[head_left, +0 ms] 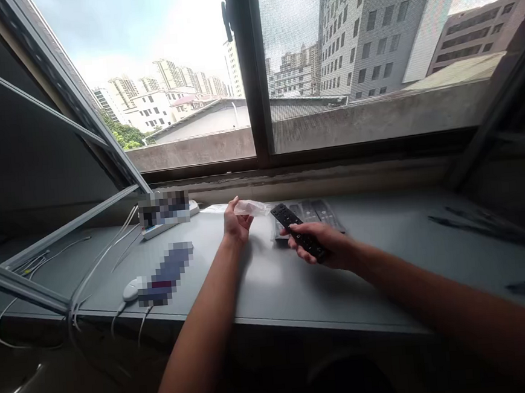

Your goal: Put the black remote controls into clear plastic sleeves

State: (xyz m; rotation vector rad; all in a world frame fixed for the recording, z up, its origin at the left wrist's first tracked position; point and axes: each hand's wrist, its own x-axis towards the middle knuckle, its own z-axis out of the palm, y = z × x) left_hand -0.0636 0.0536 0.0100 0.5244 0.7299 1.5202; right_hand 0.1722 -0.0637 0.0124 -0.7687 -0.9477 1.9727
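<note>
My right hand (323, 245) is closed around a black remote control (299, 235), its button side up and its far end pointing up and left. My left hand (237, 222) pinches a clear plastic bag (252, 207), which stretches right to the far end of the remote. Whether the remote's tip is inside the bag or only touching it, I cannot tell. Behind the remote, several more remotes in clear wrapping (320, 211) lie side by side on the grey table (269, 281).
A white power strip (173, 220) with a blurred-out area stands back left, with white cables (112, 244) trailing off the table edge. Nearer lie a round white charger (133, 289) and a pixelated dark item (166, 277). Dark cables (478, 225) lie at right. A metal frame (79, 123) rises at left.
</note>
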